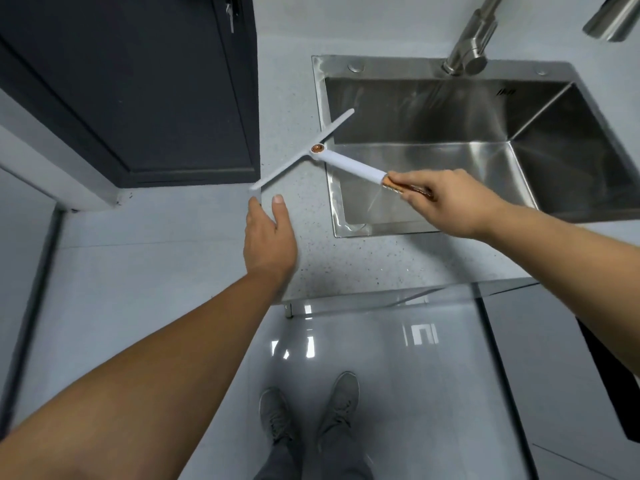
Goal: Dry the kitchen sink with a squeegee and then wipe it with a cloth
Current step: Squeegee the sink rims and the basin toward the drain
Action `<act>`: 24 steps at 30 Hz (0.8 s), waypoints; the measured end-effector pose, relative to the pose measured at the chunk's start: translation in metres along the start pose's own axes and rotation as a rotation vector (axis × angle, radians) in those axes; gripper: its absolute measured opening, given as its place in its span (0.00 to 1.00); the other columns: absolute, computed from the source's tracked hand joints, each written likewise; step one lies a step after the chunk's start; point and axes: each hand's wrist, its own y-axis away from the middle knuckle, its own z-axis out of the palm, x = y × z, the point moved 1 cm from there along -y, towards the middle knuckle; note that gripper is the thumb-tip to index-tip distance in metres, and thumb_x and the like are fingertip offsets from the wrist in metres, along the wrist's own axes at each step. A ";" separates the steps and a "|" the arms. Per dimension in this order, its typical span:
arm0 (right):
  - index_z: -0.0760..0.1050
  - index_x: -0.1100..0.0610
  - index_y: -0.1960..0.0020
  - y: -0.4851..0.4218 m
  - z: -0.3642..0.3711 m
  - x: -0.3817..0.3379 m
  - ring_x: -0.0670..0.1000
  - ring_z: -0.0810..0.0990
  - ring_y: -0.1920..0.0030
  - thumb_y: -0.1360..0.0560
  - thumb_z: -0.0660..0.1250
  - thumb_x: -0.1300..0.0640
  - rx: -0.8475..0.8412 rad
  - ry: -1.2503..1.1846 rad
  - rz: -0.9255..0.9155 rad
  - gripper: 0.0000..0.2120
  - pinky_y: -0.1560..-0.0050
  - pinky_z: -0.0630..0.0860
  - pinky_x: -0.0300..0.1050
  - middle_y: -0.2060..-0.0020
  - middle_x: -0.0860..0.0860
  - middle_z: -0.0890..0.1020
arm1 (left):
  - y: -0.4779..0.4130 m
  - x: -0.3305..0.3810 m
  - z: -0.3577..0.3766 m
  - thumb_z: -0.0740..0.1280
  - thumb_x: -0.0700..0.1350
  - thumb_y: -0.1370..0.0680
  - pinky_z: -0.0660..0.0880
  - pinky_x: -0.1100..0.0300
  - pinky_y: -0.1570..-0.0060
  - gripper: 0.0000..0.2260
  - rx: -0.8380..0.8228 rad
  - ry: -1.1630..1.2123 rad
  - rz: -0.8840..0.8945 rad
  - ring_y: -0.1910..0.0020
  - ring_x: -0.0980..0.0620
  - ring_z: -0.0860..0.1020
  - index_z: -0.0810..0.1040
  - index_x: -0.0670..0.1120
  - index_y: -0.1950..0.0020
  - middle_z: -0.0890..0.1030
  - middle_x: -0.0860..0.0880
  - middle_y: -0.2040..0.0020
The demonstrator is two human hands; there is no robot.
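Observation:
A white squeegee (349, 164) with a copper-coloured grip end hangs above the sink's left rim. Its long thin blade (301, 150) slants across the counter and the sink's edge. My right hand (446, 202) is shut on the squeegee's handle end, over the sink's front left corner. My left hand (270, 237) hovers over the counter just below the blade's lower tip, fingers apart and holding nothing. The steel sink (346, 223) is a deep rectangular basin on the right. No cloth is in view.
A steel tap (474, 32) rises behind the sink. The speckled grey counter (311, 271) runs left of and in front of the sink. A dark panel (138, 91) fills the upper left. My shoes (308, 410) stand on the glossy floor below.

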 end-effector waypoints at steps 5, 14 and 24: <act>0.73 0.38 0.31 0.050 -0.014 0.025 0.44 0.73 0.73 0.21 0.64 0.50 -0.004 0.069 0.040 0.19 0.71 0.69 0.43 0.71 0.41 0.76 | -0.002 0.001 -0.001 0.41 0.70 0.23 0.72 0.49 0.41 0.36 0.036 0.028 0.006 0.40 0.46 0.75 0.68 0.46 0.29 0.76 0.48 0.38; 0.72 0.31 0.33 0.108 -0.051 0.063 0.52 0.83 0.63 0.25 0.61 0.40 -0.051 0.117 0.079 0.20 0.59 0.81 0.56 0.57 0.48 0.86 | 0.018 -0.006 -0.007 0.46 0.63 0.18 0.63 0.47 0.28 0.30 -0.074 -0.117 0.059 0.26 0.44 0.66 0.54 0.48 0.19 0.63 0.46 0.21; 0.71 0.34 0.31 0.021 -0.019 0.025 0.42 0.75 0.64 0.18 0.57 0.45 -0.020 0.056 -0.059 0.18 0.63 0.71 0.46 0.58 0.38 0.80 | 0.040 -0.011 -0.007 0.45 0.65 0.20 0.69 0.44 0.34 0.32 0.038 -0.236 0.124 0.31 0.41 0.72 0.62 0.47 0.24 0.70 0.44 0.27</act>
